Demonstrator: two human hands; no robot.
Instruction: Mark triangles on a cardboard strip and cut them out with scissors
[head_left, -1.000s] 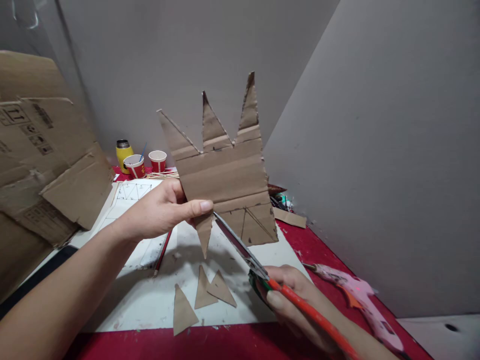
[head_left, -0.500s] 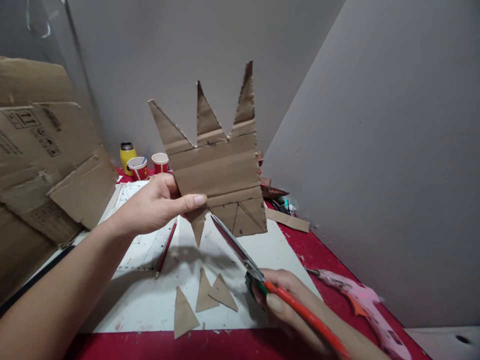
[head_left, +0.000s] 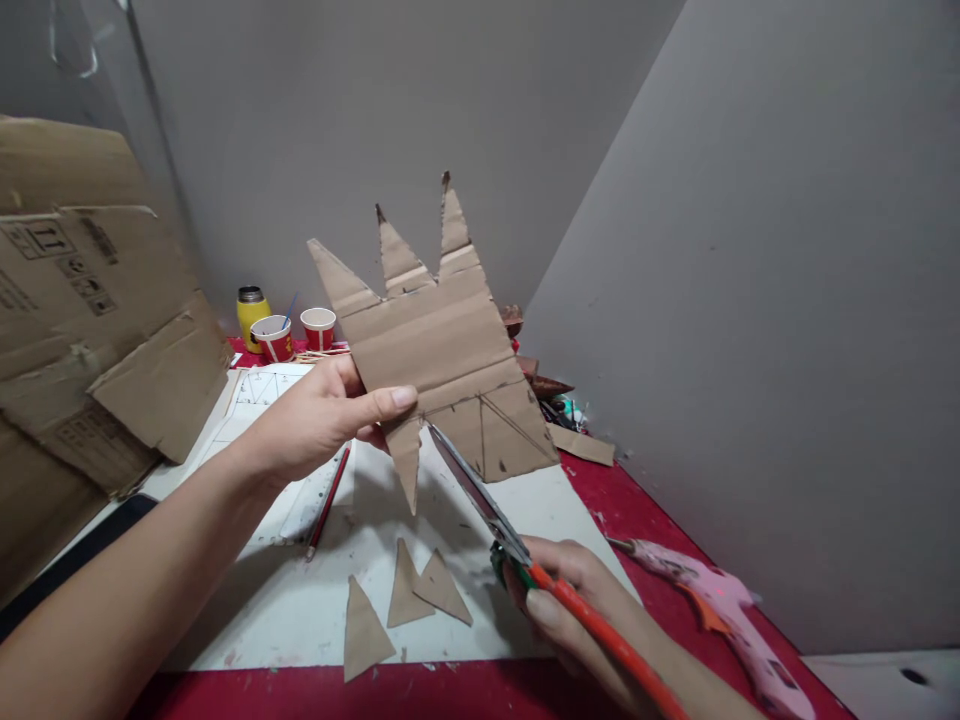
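My left hand [head_left: 330, 412] pinches a brown cardboard piece [head_left: 427, 340] at its lower left, thumb in front. Three tall spikes rise from its top, one spike points down beside my thumb, and pencilled lines mark the lower right part. In my right hand [head_left: 570, 600] are scissors [head_left: 480, 500] with orange and green handles. Their blades look nearly closed, and the tips are at the cardboard's lower edge, just right of the downward spike. Below lie several cut cardboard triangles [head_left: 366, 632] on white paper [head_left: 277, 620].
A large cardboard box [head_left: 75, 300] stands at left. Behind are a yellow bottle [head_left: 253, 318] and red-white cups [head_left: 318, 328]. A pencil [head_left: 328, 505] lies by a ruler. At right, a pink glue gun [head_left: 720, 610] rests on the red table [head_left: 660, 540].
The cardboard piece has tilted, its top spikes moving down and its lower right corner shifting right. The downward spike has moved slightly right and down. The scissors have barely moved.
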